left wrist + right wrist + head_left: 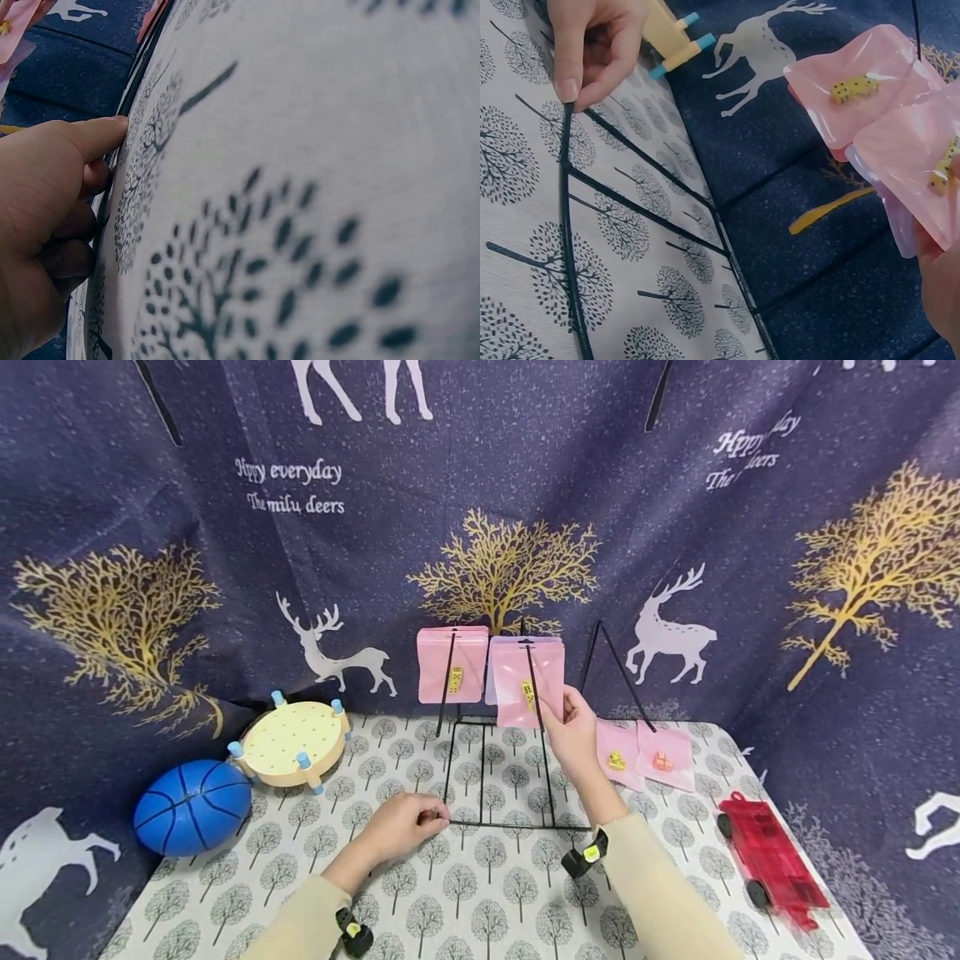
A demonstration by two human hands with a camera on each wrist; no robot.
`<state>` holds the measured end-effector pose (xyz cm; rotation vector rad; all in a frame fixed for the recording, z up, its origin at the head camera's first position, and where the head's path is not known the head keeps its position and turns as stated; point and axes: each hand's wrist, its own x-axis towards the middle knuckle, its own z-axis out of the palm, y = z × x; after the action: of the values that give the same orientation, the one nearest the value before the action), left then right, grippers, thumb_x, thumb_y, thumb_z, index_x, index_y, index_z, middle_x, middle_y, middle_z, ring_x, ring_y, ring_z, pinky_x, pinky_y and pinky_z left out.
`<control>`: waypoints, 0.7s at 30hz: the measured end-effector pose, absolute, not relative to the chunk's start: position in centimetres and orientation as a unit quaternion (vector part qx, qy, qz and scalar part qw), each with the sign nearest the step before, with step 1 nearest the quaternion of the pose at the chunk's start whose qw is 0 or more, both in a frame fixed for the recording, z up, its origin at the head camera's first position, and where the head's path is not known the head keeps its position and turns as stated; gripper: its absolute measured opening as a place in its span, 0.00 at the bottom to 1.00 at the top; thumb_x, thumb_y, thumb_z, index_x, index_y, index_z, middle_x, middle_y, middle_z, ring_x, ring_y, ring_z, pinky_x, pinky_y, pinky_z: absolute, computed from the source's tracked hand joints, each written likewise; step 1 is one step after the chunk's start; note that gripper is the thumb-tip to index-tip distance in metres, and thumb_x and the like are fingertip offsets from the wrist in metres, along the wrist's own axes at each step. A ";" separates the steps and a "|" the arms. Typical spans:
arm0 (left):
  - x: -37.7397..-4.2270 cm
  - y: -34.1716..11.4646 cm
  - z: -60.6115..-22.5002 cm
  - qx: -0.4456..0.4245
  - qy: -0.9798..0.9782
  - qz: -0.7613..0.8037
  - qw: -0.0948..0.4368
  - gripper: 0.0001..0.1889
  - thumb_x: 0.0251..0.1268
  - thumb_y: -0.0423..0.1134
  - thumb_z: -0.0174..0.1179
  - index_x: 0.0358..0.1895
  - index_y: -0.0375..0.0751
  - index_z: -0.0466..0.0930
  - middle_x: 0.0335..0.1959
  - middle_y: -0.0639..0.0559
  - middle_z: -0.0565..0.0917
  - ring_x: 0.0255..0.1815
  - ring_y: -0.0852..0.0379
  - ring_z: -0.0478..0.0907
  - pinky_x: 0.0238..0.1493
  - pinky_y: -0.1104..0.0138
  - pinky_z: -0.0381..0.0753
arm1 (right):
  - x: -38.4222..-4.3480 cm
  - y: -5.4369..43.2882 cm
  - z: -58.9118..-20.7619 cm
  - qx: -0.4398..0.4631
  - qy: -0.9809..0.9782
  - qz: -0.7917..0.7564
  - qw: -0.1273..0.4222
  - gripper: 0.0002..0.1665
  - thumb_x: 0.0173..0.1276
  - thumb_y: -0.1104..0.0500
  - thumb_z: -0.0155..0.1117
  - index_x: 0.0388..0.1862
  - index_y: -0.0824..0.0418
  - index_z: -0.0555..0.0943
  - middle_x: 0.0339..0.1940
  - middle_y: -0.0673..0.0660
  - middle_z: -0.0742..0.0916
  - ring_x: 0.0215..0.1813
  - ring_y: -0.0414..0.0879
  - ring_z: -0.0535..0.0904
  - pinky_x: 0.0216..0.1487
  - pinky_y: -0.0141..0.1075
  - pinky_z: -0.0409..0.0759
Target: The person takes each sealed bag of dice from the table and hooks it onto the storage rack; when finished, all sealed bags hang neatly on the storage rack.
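My left hand [399, 828] pinches the front left corner of a black wire display rack [498, 825] at its base, on the table. In the right wrist view, thumb and fingertips of the left hand [600, 52] meet on that corner. My right hand [576, 739] holds the right edge of a pink zip pouch [510, 697] with yellow dice inside. A middle rack prong passes by the pouch's hang hole, and a purplish pouch [889, 202] shows behind it. More pink pouches [431, 672], the front one with yellow dice, hang on the left prong.
Two pink pouches [666, 752] with small yellow and red pieces lie at the back right, near a slanting bare prong [626, 677]. A red translucent toy vehicle [776, 856] sits at the right edge. A blue ball [193, 807] and round pegged stool [294, 743] stand left.
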<state>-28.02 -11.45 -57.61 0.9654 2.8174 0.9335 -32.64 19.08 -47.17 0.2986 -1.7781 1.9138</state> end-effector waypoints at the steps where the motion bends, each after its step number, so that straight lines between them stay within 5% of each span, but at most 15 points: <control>1: -27.9 -11.4 -57.8 0.308 0.903 0.300 0.013 0.04 0.74 0.51 0.65 0.40 0.61 0.87 0.19 0.69 0.72 0.19 0.69 0.65 0.28 0.68 0.72 | -32.7 19.1 -47.3 0.106 -0.656 0.703 0.251 0.17 0.71 0.73 0.67 0.57 0.74 0.79 0.46 0.58 0.89 0.43 0.41 0.85 0.42 0.29 0.83; 13: -27.3 -11.2 -58.0 0.306 0.903 0.300 0.027 0.02 0.73 0.48 0.66 0.41 0.63 0.87 0.19 0.69 0.72 0.19 0.69 0.64 0.26 0.68 0.71 | -33.4 19.0 -47.2 0.063 -0.674 0.695 0.242 0.19 0.72 0.66 0.70 0.58 0.71 0.80 0.51 0.66 0.89 0.46 0.40 0.86 0.46 0.29 0.83; 21: -28.4 -11.4 -57.4 0.310 0.903 0.298 0.018 0.02 0.73 0.47 0.67 0.40 0.63 0.87 0.19 0.69 0.72 0.19 0.68 0.64 0.27 0.68 0.72 | -34.9 18.9 -46.3 0.054 -0.680 0.689 0.244 0.20 0.73 0.65 0.69 0.59 0.73 0.79 0.46 0.60 0.89 0.36 0.37 0.82 0.35 0.26 0.79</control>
<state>-28.45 -11.39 -57.39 0.9644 2.8037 0.9253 -34.87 18.91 -46.30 0.1476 -1.8575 1.8818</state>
